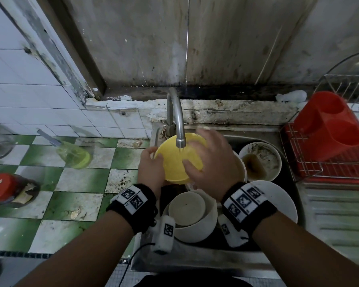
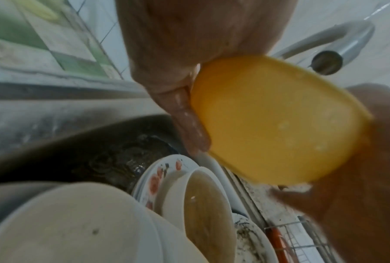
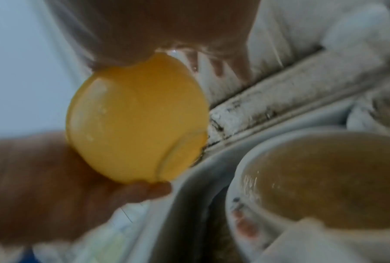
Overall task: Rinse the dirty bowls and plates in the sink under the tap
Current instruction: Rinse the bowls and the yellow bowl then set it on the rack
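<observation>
The left hand (image 1: 150, 168) grips the yellow bowl (image 1: 178, 160) tilted under the tap (image 1: 179, 129) so water reaches inside, while the right hand (image 1: 209, 162) rubs it with spread fingers.

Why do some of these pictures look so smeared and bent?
Head view: fairly sharp but dim, walls bowed by the wide lens, right hand motion-smeared. Left wrist view: yellow bowl and tap soft. Right wrist view: blurriest, everything smeared.
</observation>
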